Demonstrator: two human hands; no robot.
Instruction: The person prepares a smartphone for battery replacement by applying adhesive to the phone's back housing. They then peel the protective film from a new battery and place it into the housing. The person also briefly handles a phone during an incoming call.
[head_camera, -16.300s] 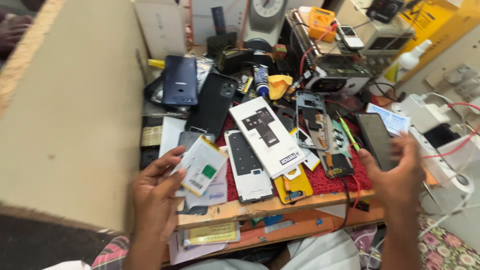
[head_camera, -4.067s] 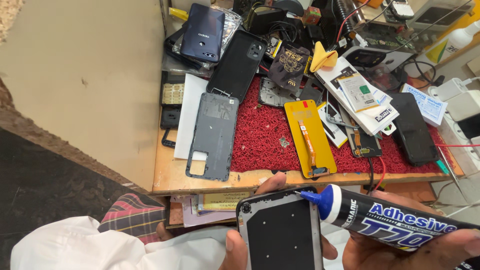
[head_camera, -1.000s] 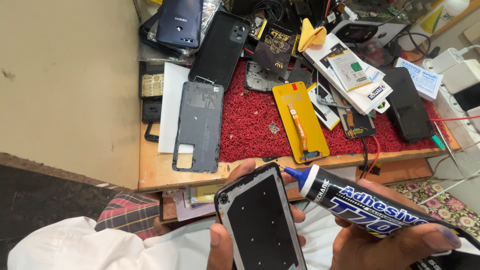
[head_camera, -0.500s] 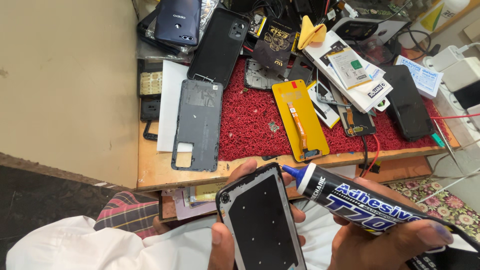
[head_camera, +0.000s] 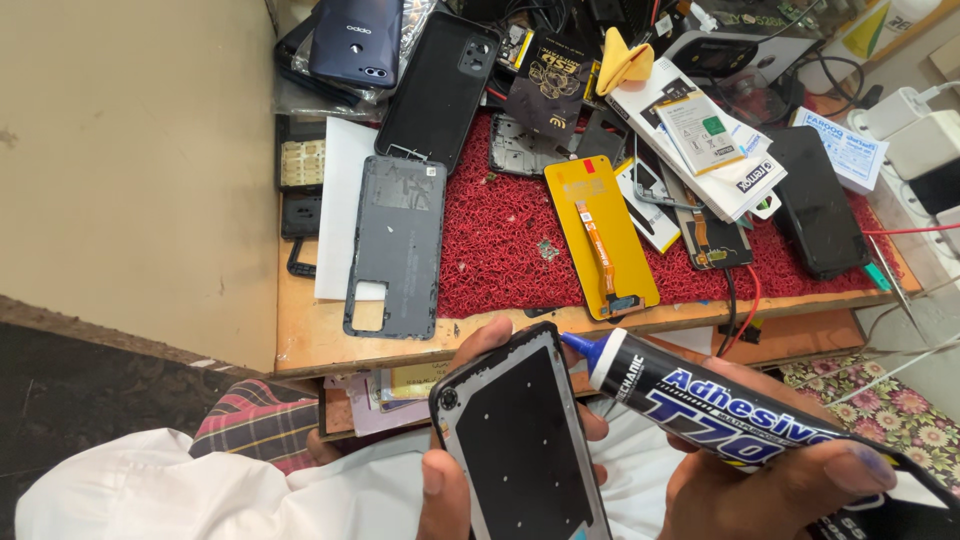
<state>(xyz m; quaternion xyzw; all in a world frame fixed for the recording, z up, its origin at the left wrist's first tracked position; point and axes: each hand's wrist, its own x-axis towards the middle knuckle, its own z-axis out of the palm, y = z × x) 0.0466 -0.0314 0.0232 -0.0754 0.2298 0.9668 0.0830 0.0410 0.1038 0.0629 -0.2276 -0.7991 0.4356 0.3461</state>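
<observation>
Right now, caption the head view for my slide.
Left hand holds phone frame; right hand points black glue tube at it.

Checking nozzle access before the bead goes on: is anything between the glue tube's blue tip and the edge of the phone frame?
Nothing visible. The blue nozzle of the adhesive tube in the right hand sits at the phone frame's upper right edge; left hand fingers grip lower down.

We see a black glue tube (head_camera: 720, 405) with blue-and-white lettering and a blue nozzle low in view, beside a dark screen panel (head_camera: 520, 450). On the surface lie a yellow-backed screen (head_camera: 600, 235), a white box (head_camera: 700, 140) bearing a green-marked label, a black-and-gold packet (head_camera: 548, 85) and a white-and-blue packet (head_camera: 845, 148).
</observation>
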